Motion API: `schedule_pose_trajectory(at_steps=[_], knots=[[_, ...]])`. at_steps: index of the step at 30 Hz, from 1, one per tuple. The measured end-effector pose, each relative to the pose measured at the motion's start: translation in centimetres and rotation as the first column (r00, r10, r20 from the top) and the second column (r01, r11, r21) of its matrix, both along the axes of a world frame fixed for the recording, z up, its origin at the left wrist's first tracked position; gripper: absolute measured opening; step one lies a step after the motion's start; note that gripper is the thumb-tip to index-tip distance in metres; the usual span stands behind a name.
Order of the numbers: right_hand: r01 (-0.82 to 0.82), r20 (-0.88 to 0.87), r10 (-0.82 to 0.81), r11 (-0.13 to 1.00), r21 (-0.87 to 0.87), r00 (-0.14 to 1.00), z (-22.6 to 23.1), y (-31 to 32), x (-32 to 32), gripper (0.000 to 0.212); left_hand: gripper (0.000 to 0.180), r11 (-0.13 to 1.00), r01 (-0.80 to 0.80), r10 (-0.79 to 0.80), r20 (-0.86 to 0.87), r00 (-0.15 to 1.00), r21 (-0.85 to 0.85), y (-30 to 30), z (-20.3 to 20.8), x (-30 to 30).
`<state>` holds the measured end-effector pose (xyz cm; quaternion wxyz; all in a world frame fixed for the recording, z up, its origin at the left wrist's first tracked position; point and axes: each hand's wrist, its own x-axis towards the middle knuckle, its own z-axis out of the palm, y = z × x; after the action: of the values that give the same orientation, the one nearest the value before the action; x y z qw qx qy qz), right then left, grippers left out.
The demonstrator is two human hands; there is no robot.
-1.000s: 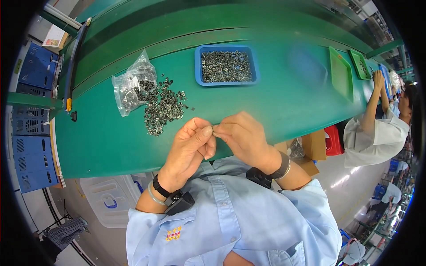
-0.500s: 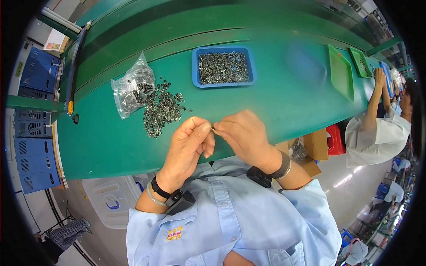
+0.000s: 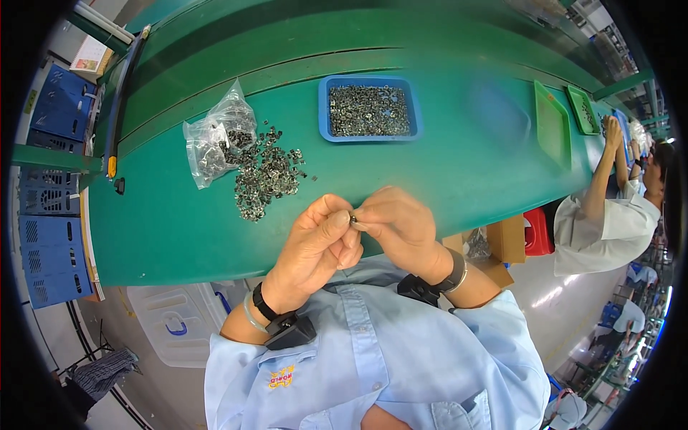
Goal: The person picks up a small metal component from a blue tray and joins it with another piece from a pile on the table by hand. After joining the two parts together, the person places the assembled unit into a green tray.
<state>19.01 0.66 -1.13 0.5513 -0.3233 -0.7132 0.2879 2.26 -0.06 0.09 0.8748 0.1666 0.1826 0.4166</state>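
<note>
My left hand (image 3: 320, 240) and my right hand (image 3: 398, 228) meet fingertip to fingertip over the front edge of the green table (image 3: 172, 244). Both are closed in a pinch on one small dark metal part (image 3: 353, 218), mostly covered by the fingers. Ahead and to the left lies a loose pile of small black and silvery metal parts (image 3: 266, 179). They spill from a clear plastic bag (image 3: 215, 140). Straight ahead, a blue tray (image 3: 325, 118) holds a layer of similar small parts.
Two green trays (image 3: 552, 125) (image 3: 583, 110) lie at the far right, near a co-worker in a pale top (image 3: 591, 233). Below the table are cardboard boxes (image 3: 507, 240), a red stool-like object (image 3: 537, 231) and a clear lidded bin (image 3: 172, 322). Blue perforated panels (image 3: 54, 251) stand left.
My fingertips have shifted slightly right and nearer, still pinched together on the small part. My right hand has turned a little. The whole view has moved slightly.
</note>
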Motion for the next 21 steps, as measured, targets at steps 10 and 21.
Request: schedule_pose_trajectory(at_steps=[10, 21], knots=[[-0.015, 0.051, 0.014, 1.0, 0.027, 0.999, 0.1, 0.1, 0.0, 0.017, 0.013, 0.999, -0.005, 0.011, -0.13, 0.991, 0.053, 0.1, 0.4, -0.4], [-0.042, -0.112, 0.014, 0.968, -0.247, 0.994, 0.0, -0.3, 0.2, 0.01, 0.017, 0.998, -0.055, 0.057, -0.182, 0.982, 0.02, 0.0, 1.3, 0.3]])
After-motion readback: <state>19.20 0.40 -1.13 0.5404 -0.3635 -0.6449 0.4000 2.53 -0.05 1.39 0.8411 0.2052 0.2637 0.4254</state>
